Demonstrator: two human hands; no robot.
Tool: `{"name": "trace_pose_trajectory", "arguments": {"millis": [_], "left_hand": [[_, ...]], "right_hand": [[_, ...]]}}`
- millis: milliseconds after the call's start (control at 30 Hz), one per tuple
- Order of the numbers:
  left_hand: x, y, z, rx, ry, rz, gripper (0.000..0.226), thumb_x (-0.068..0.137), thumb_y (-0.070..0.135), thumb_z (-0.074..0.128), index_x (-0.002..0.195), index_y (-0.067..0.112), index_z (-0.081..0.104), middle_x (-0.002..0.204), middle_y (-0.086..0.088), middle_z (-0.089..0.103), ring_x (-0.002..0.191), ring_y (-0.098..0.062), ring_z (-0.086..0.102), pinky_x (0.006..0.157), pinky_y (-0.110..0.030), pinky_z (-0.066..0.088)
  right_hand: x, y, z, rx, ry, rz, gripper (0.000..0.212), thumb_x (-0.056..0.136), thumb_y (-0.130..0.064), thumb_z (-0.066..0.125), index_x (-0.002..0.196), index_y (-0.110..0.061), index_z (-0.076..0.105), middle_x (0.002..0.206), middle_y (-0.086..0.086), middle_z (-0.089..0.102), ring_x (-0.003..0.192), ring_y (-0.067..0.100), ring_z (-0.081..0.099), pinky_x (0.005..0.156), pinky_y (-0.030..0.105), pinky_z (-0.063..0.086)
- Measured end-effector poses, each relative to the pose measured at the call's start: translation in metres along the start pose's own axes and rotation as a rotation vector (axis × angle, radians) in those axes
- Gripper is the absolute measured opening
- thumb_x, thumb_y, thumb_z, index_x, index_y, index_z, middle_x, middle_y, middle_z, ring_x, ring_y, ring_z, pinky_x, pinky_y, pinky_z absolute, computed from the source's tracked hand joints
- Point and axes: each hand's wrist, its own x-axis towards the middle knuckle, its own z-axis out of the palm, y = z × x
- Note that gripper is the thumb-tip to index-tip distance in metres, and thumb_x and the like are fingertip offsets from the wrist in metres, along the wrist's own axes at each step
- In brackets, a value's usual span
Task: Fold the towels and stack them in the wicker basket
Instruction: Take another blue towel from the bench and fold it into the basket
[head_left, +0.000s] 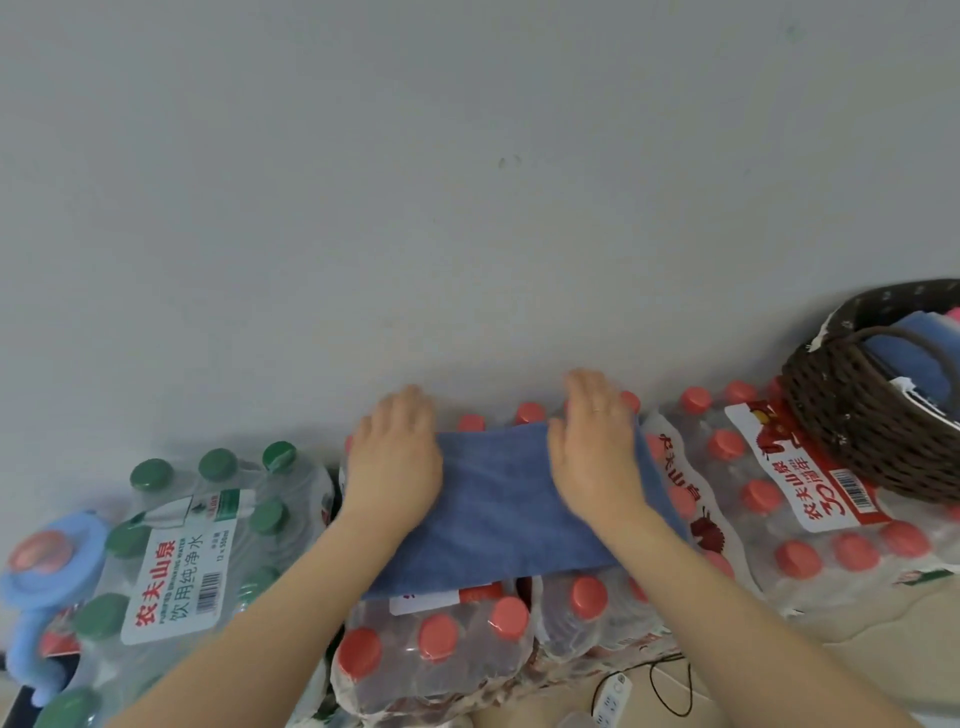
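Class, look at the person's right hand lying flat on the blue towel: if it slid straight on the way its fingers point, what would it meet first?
The right hand points toward the wall. Just past the blue towel's far edge, it would probably pass over red bottle caps, then meet the wall; depth is unclear.

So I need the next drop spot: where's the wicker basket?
Head view, far right: the wicker basket sits on the red-capped bottle pack, right of the blue towel.

Shrink-wrapped packs of red-capped water bottles (810, 525) stand against a grey wall (467, 182), beside a green-capped pack (197, 540). A white power strip (613, 699) and what looks like a blue jug (47, 571) sit nearby.
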Motion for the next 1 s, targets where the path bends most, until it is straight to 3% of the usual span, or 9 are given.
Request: {"name": "trace_pose_trajectory", "arguments": {"millis": [67,133,233,367,500,633,733,833,1000], "left_hand": [[-0.002,0.025,0.002,-0.172,-0.126,0.155,0.051,0.073,0.021,0.028,0.103,0.005,0.065,0.106,-0.014,0.066,0.091,-0.03,0.066,0.081,-0.032,0.05],[-0.01,0.036,0.009,-0.177,-0.296,0.177,0.077,0.076,0.035,0.004,0.135,0.003,0.041,0.14,-0.016,0.044,0.129,-0.027,0.044,0.11,-0.028,0.028],[-0.022,0.019,0.013,-0.172,-0.422,0.15,0.098,0.07,0.067,-0.015,0.148,0.01,0.004,0.158,-0.005,0.002,0.146,-0.017,0.001,0.112,-0.023,-0.01],[-0.029,0.0,0.003,-0.164,-0.431,0.179,0.119,0.054,0.084,-0.02,0.148,0.013,-0.002,0.157,-0.004,-0.005,0.145,-0.016,-0.007,0.109,-0.024,-0.016],[-0.029,0.002,-0.003,-0.126,-0.477,0.196,0.131,0.044,0.093,-0.005,0.147,0.013,-0.006,0.157,-0.005,-0.008,0.145,-0.018,-0.009,0.109,-0.025,-0.016],[-0.027,0.006,-0.004,-0.118,-0.481,0.166,0.141,0.034,0.096,-0.012,0.148,0.012,-0.007,0.157,-0.005,-0.01,0.145,-0.019,-0.01,0.111,-0.028,-0.014],[-0.028,0.019,-0.005,-0.1,-0.446,0.159,0.135,0.039,0.093,-0.013,0.148,0.012,-0.007,0.157,-0.003,-0.011,0.145,-0.018,-0.011,0.113,-0.031,-0.012],[-0.022,0.038,-0.005,-0.166,-0.417,0.255,0.12,0.053,0.087,-0.008,0.148,0.014,-0.002,0.157,-0.003,-0.007,0.144,-0.015,-0.011,0.113,-0.029,-0.01],[-0.014,0.08,0.003,-0.262,-0.525,0.411,0.102,0.067,0.083,0.004,0.147,0.022,-0.003,0.156,-0.003,-0.014,0.142,-0.013,-0.014,0.114,-0.028,-0.01]], "right_hand": [[-0.01,-0.024,0.013,0.029,-0.195,-0.254,0.057,0.084,-0.024,0.027,0.129,0.005,0.047,0.134,0.023,0.05,0.125,0.034,0.049,0.108,0.041,0.033],[-0.016,-0.033,0.02,-0.017,-0.445,-0.332,0.074,0.08,-0.035,0.003,0.144,-0.004,0.025,0.153,0.013,0.025,0.142,0.024,0.022,0.117,0.031,0.008],[-0.013,-0.014,0.02,-0.167,-0.51,-0.313,0.092,0.066,-0.049,-0.014,0.149,-0.017,0.011,0.158,0.0,0.008,0.146,0.015,0.004,0.117,0.032,0.0],[-0.01,0.025,0.007,-0.169,-0.489,-0.148,0.091,0.067,-0.06,-0.009,0.149,-0.024,0.006,0.158,-0.003,0.003,0.146,0.015,-0.001,0.117,0.036,-0.001],[-0.017,0.06,-0.006,-0.208,-0.477,0.152,0.064,0.095,-0.05,0.013,0.149,-0.019,0.0,0.158,0.0,-0.002,0.146,0.016,-0.002,0.117,0.041,0.001],[-0.029,0.074,-0.017,-0.055,-0.346,0.393,0.061,0.096,-0.044,0.029,0.142,-0.004,0.026,0.15,0.014,0.03,0.139,0.028,0.026,0.113,0.047,0.023],[-0.037,0.07,-0.025,-0.027,-0.274,0.395,0.049,0.093,-0.039,0.044,0.127,-0.004,0.045,0.14,0.015,0.042,0.13,0.031,0.036,0.105,0.043,0.034],[-0.031,0.068,-0.031,-0.028,-0.425,0.488,0.043,0.09,-0.043,0.047,0.111,-0.007,0.058,0.132,0.014,0.048,0.127,0.034,0.037,0.106,0.044,0.032],[-0.015,0.086,-0.045,0.198,-0.412,0.517,0.022,0.086,-0.032,0.054,0.079,-0.012,0.049,0.099,0.011,0.061,0.102,0.034,0.053,0.087,0.042,0.044]]}}
